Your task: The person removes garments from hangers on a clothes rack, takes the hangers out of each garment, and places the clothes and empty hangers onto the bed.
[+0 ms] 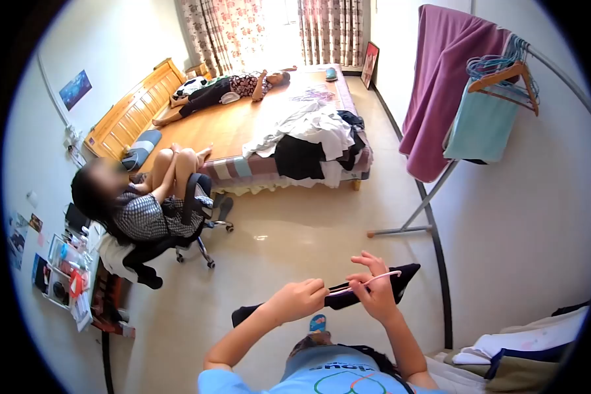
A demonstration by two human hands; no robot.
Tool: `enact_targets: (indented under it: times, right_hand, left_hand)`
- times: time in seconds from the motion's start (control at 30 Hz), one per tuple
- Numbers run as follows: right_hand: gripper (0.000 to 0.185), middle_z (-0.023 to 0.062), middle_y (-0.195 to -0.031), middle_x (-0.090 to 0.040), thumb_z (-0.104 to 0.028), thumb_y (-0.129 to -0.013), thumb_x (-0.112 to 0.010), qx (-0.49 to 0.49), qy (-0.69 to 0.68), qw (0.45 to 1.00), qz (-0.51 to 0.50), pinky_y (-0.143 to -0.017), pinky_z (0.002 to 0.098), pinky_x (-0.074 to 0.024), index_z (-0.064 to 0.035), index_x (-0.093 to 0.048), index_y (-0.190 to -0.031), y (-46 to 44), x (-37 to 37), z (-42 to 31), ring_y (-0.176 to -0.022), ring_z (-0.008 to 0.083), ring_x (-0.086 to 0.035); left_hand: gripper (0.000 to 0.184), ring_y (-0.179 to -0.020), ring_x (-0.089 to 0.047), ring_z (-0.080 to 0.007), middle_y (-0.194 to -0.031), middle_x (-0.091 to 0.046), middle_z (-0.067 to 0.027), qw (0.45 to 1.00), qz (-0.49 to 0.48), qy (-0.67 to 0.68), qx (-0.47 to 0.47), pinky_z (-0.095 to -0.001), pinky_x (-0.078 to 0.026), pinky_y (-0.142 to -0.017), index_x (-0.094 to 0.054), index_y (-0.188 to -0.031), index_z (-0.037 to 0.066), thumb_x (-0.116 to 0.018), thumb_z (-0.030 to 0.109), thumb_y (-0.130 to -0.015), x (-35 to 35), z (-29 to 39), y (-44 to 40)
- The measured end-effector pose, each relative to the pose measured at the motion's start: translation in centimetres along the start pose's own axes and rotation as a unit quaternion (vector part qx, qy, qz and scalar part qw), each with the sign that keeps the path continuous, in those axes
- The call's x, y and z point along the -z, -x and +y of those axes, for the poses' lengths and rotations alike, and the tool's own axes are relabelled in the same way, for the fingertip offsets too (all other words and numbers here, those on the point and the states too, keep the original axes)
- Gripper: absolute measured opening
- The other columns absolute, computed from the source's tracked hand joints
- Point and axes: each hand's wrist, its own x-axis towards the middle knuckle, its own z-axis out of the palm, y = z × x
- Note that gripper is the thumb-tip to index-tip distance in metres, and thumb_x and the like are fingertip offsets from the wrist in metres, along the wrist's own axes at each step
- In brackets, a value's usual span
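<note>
In front of my body I hold a thin pale pink clothes hanger (383, 276) with a hooked end at the right. Black cloth (407, 279), perhaps a garment, hangs at the hanger and spreads out to both sides; its kind is unclear. My left hand (299, 300) is closed around the hanger's left part, beside the cloth. My right hand (375, 292) grips the hanger near the hook between thumb and fingers, with other fingers raised.
A bed (230, 167) bears a pile of clothes (305, 134) and a lying person (243, 85). Another person (144, 210) sits on a wheeled office chair (203, 249) at left. A drying rack (407, 230) with towels and hangers stands right. Folded clothes (525, 348) lie lower right.
</note>
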Motion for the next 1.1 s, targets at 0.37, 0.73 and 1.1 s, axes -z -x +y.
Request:
enact_targets:
  times: [0.37, 0.73, 1.1]
  right_hand:
    - [0.020, 0.0085, -0.085, -0.049, -0.015, -0.081, -0.039, -0.100, -0.126, 0.974, 0.162, -0.069, 0.0224, -0.0367, 0.0026, -0.048, -0.079, -11.8, 1.5, 9.4, -0.063, 0.0071, -0.046]
    - [0.030, 0.0048, -0.078, -0.052, -0.026, -0.083, -0.037, -0.265, -0.331, 0.881, 0.211, -0.056, 0.0180, -0.0341, 0.0004, -0.052, -0.080, -22.9, 4.7, 27.4, -0.058, 0.0056, -0.038]
    - [0.023, 0.0000, -0.062, -0.045, -0.018, -0.083, -0.036, -0.189, -0.338, 0.918, 0.082, -0.058, 0.0160, -0.0348, 0.0001, -0.049, -0.088, -42.6, 3.8, 35.8, -0.053, 0.0047, -0.040]
  left_hand:
    - [0.025, -0.036, -0.035, -0.0120, -0.045, -0.032, -0.0003, 0.969, 0.220, -0.112, -0.033, -0.0220, -0.026, -0.030, -0.039, -0.058, 0.008, -0.064, 0.013, -0.063, 3.5, -11.5, 0.5]
    - [0.037, -0.035, -0.029, -0.0111, -0.043, -0.026, 0.0009, 0.961, 0.250, -0.120, 0.011, -0.0218, -0.021, -0.030, -0.030, -0.049, 0.011, -0.065, 0.014, -0.062, -5.6, -22.5, -17.1]
    - [0.033, -0.036, -0.036, -0.0163, -0.044, -0.033, -0.0023, 0.959, 0.255, -0.108, 0.063, -0.0270, -0.029, -0.034, -0.034, -0.048, 0.010, -0.064, 0.006, -0.060, -7.2, -37.3, -33.8]
